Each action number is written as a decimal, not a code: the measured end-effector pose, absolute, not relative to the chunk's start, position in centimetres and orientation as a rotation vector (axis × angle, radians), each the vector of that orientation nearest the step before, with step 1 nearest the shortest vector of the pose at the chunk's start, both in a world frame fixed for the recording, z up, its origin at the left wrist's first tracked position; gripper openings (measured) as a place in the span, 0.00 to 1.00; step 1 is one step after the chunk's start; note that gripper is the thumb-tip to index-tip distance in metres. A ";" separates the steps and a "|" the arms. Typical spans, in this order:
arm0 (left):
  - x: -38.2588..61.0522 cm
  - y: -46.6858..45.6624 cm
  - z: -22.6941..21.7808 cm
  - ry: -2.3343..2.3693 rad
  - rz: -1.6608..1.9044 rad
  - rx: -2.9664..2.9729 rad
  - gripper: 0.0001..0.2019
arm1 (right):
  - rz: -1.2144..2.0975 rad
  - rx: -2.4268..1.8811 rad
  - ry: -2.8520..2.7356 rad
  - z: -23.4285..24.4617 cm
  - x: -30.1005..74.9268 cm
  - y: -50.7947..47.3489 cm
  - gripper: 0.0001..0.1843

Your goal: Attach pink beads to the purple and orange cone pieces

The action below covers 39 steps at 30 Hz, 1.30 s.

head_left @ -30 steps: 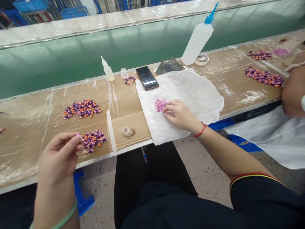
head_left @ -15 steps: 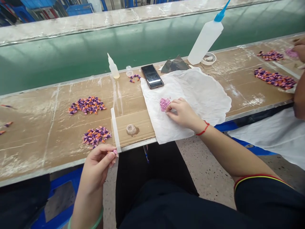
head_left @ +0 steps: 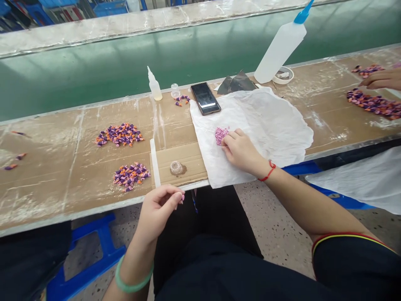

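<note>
On a counter (head_left: 56, 154) lies a white sheet (head_left: 272, 129), the left hand (head_left: 156, 215) at its 8 o'clock; the right hand (head_left: 242, 151) curls its fingers, hold unclear, beside pink beads (head_left: 220, 135) at 10 o'clock; left fingers pinch a pink piece (head_left: 183, 197).

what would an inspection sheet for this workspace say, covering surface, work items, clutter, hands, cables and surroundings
Surface: brown tabletop, with a white sheet spread over part of it
Work items: pink beads on the sheet; near pile and far pile of purple-orange pieces; small clear pot
Clutter: phone, small bottle, large bottle, tape roll
Left hand: pinching a small pink piece
Right hand: fingertips at the beads; grip unclear
Cables: nothing seen
Surroundings: co-worker's hand at right; blue stool below
</note>
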<state>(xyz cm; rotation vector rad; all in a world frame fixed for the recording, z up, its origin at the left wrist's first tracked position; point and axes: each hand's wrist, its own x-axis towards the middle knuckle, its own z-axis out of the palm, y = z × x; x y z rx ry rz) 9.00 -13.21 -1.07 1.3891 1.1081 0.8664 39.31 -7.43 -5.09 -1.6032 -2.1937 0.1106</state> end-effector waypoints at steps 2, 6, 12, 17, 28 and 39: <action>10.1 -12.7 -0.6 1.081 0.878 1.474 0.09 | 0.128 -1.543 -2.218 -4.1 38.7 -8.3 0.08; 12.5 -11.6 0.2 1.009 0.900 1.671 0.08 | 0.268 -1.269 -2.252 -0.8 36.8 -10.7 0.08; 14.5 -10.8 0.7 0.932 0.914 1.812 0.07 | 0.343 -1.095 -2.331 2.5 34.5 -12.7 0.08; 14.5 -11.1 0.8 0.865 0.914 1.824 0.08 | 0.286 -1.045 -2.341 2.9 33.9 -13.0 0.09; 14.4 -11.1 0.5 0.773 0.952 1.859 0.09 | 0.283 -1.031 -2.325 2.9 33.5 -13.6 0.10; 14.3 -11.2 0.4 0.797 0.940 1.676 0.08 | 0.479 -1.044 -2.232 2.7 33.4 -13.6 0.10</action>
